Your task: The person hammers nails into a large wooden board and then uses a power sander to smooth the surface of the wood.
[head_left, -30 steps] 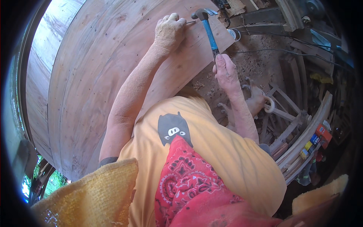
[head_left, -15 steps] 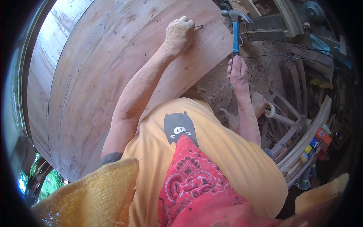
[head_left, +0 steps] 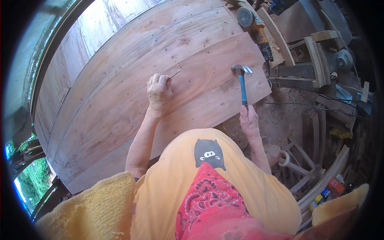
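My left hand (head_left: 159,92) is closed on a thin nail-like metal rod (head_left: 175,74), whose end sticks out past the fingers toward the right. This hand rests on a broad, curved surface of wooden planks (head_left: 120,76), dotted with small dark spots. In my right hand (head_left: 249,120), fingers wrapped round the lower handle, is a claw hammer (head_left: 243,86) with a blue handle and a metal head. The hammer stands nearly upright in view, its head over the right end of the planks and well apart from the rod.
A grinder-like power tool (head_left: 256,30) lies beyond the planks' far right end, among loose boards. Dark cords (head_left: 312,106) run across the right side. Wooden frames and offcuts (head_left: 300,164) crowd the lower right, near small coloured boxes (head_left: 330,190).
My left hand has moved nearer and to the left across the planks with the rod. The hammer is lower in view, its head now over the planks. My view has also shifted.
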A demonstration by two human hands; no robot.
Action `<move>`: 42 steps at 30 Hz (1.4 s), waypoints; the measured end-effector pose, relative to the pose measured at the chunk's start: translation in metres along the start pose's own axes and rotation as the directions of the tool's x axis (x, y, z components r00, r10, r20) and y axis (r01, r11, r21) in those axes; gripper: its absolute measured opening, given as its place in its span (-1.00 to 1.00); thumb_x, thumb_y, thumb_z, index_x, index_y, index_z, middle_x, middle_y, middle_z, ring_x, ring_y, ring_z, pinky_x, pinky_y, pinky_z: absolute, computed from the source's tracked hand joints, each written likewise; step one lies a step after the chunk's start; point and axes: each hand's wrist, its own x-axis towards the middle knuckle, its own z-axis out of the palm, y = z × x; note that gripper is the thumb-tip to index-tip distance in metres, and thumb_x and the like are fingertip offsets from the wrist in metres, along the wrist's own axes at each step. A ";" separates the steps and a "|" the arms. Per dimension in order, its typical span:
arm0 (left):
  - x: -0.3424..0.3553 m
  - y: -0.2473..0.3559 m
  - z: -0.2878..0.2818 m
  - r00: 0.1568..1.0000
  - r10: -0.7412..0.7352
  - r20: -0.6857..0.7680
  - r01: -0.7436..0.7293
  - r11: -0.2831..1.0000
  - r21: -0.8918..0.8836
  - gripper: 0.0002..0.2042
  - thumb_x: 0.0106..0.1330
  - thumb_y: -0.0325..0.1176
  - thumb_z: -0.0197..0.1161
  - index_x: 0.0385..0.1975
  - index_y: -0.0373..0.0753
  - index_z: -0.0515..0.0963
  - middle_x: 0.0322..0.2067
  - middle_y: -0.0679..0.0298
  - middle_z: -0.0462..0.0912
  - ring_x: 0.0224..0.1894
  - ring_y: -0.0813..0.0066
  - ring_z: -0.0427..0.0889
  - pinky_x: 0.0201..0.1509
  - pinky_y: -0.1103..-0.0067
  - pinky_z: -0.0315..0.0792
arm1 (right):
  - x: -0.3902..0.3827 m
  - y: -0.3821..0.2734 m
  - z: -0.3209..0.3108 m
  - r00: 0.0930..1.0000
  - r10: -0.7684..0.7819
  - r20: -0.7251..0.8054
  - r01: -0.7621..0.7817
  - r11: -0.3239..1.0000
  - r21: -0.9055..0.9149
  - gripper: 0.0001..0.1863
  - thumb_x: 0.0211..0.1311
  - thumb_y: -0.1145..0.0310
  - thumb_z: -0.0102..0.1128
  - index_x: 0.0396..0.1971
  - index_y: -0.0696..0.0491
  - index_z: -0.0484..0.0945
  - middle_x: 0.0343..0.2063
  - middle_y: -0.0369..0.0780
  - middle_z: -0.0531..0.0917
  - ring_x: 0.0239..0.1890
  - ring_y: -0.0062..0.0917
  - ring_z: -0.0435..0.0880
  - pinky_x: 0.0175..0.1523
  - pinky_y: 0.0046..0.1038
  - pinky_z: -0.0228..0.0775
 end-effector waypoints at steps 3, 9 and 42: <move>-0.022 -0.054 -0.045 0.981 -0.135 -0.138 0.151 0.983 0.109 -0.90 0.32 -0.55 0.37 -0.24 -0.25 0.61 -0.03 0.00 0.69 0.08 -0.03 0.63 0.17 0.21 0.51 | 0.004 -0.017 -0.005 0.996 -0.085 0.017 0.086 0.968 -0.234 -0.50 0.49 -0.09 0.28 -0.28 0.11 0.43 -0.55 0.01 0.59 -0.42 0.10 0.63 -0.26 0.02 0.44; -0.053 -0.102 -0.074 0.911 -0.297 -0.286 0.351 0.922 0.162 -0.92 0.35 -0.58 0.33 -0.23 -0.32 0.58 0.18 -0.12 0.64 0.30 -0.10 0.57 0.40 0.17 0.44 | 0.029 -0.041 -0.001 0.983 -0.169 0.075 0.185 0.910 -0.370 -0.53 0.41 0.00 0.39 -0.24 0.10 0.42 -0.49 0.05 0.66 -0.35 0.14 0.69 -0.25 0.05 0.47; -0.047 -0.099 -0.073 0.887 -0.316 -0.338 0.384 0.909 0.159 -0.91 0.39 -0.48 0.31 -0.17 -0.23 0.59 0.21 0.00 0.66 0.40 -0.02 0.53 0.51 0.08 0.27 | 0.046 -0.049 0.039 0.971 -0.238 -0.032 0.171 0.778 -0.604 -0.60 0.44 -0.01 0.34 -0.23 0.07 0.55 -0.39 -0.02 0.75 -0.27 0.05 0.76 -0.14 0.02 0.54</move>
